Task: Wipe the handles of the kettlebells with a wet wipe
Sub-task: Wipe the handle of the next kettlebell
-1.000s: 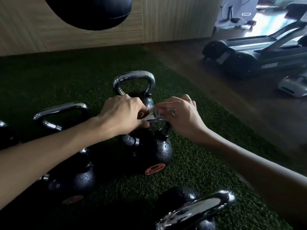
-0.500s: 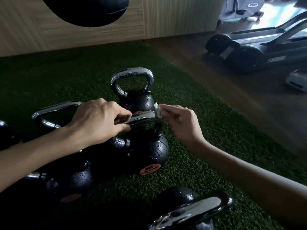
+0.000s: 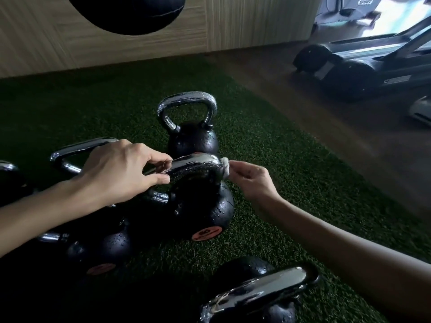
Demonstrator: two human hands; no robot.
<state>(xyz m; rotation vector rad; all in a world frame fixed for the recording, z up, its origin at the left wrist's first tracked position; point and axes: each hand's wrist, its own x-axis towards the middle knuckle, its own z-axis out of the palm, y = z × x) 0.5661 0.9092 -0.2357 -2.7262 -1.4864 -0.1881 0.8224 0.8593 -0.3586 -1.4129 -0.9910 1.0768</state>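
Observation:
Several black kettlebells with chrome handles stand on green turf. The middle kettlebell [image 3: 205, 213] has a shiny wet handle [image 3: 196, 163]. My left hand [image 3: 121, 171] pinches the left part of that handle between thumb and fingers. My right hand [image 3: 251, 180] pinches a small white wet wipe [image 3: 225, 167] against the handle's right bend. Behind it stands another kettlebell [image 3: 192, 136] with droplets on its handle. One more kettlebell [image 3: 98, 245] sits under my left forearm, and a near one [image 3: 254, 292] lies at the bottom.
A large black ball [image 3: 130, 12] hangs at the top in front of a wooden wall. Treadmills [image 3: 363, 71] stand on the wooden floor at the right. Green turf [image 3: 268, 141] stretches around the kettlebells.
Both hands moved apart along the middle handle: the left slid left, the right drew the wipe to the handle's right bend. The view shifted slightly.

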